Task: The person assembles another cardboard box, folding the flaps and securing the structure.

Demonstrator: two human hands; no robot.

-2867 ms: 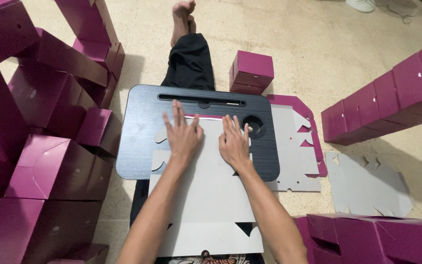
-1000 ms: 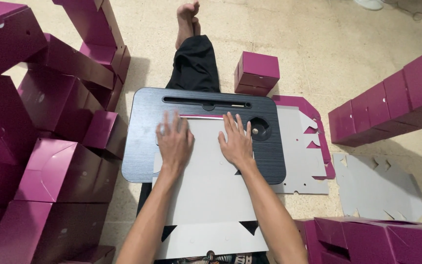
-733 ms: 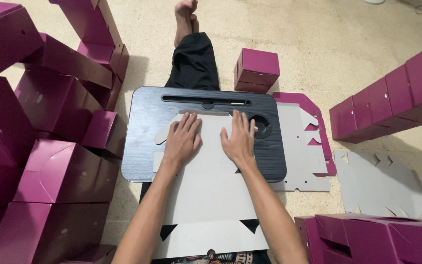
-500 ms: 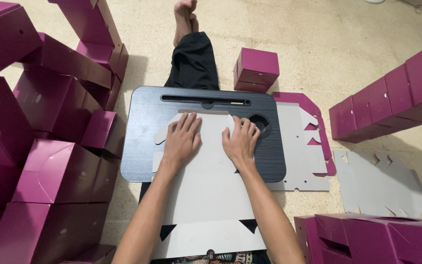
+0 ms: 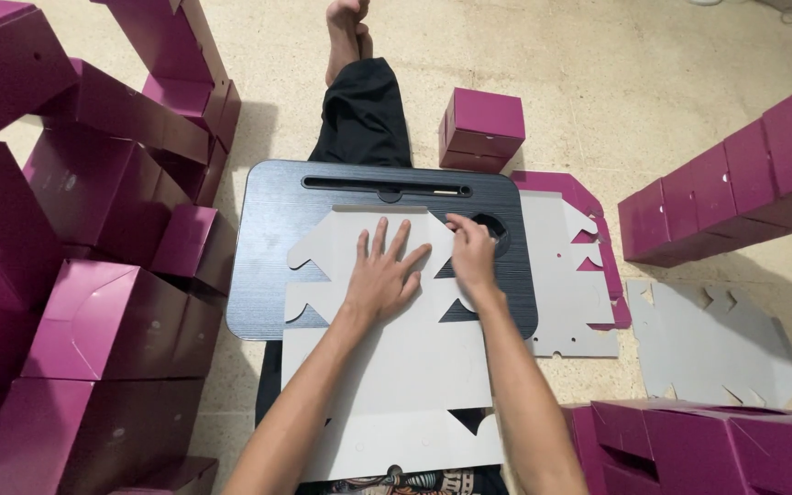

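Blank: a flat grey die-cut cardboard sheet (image 5: 387, 367) lies under both hands, its near end over the lap and its far, notched end on the lap tray.
Left hand: left hand (image 5: 380, 278) is spread wide, palm down on the sheet's middle, holding nothing, only pressing.
Right hand: right hand (image 5: 471, 259) is curled, fingertips pinching the sheet's right-hand flap edge just beside the left hand.
Handling note: the fold would likely come clean if the flat hand pins the sheet close to the crease while the flap is turned along the scored line, not across it.
Support: black lap tray (image 5: 268, 266) beneath the hands, across an outstretched leg.
To the right: two more flat blanks (image 5: 570, 275) (image 5: 708, 344) on the floor.
Beyond: one small magenta box (image 5: 483, 128) past the tray.
Flanks: stacks of folded magenta boxes (image 5: 93, 321) left of the hands, a row (image 5: 735, 183) to the right.
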